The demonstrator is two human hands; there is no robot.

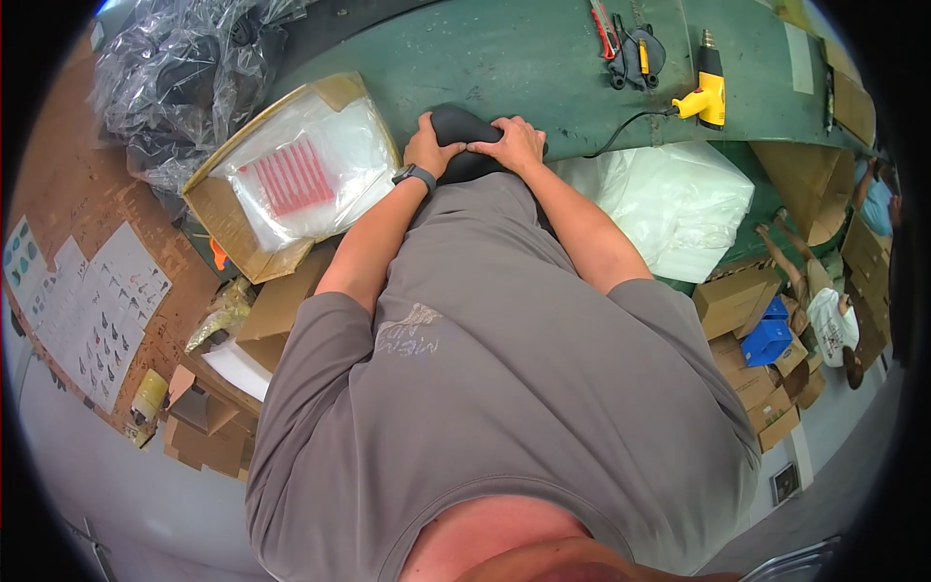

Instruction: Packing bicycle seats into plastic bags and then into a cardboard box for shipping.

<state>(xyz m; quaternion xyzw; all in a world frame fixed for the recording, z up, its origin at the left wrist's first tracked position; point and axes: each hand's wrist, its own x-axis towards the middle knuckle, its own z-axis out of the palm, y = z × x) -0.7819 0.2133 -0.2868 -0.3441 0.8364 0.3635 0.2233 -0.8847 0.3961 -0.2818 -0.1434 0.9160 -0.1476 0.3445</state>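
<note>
Both my hands grip a smooth black padded piece, by its shape a bicycle saddle (464,124), close in front of my body at the near edge of the green table. My left hand (428,149) wraps its left side, a dark watch on that wrist. On the other side my right hand (517,144) is closed round it, fingers over the far edge. The two thumbs press on its top and almost meet in the middle. Its lower part is hidden by my hands and shirt.
An open carton (218,199) lined with plastic, with red-striped print, stands at left beside clear-bagged black parts (184,73). White wrapped bundle (669,199) lies at right. A yellow heat gun (712,89), red cutter (605,31) and black part (638,56) lie farther back. Other people are at right.
</note>
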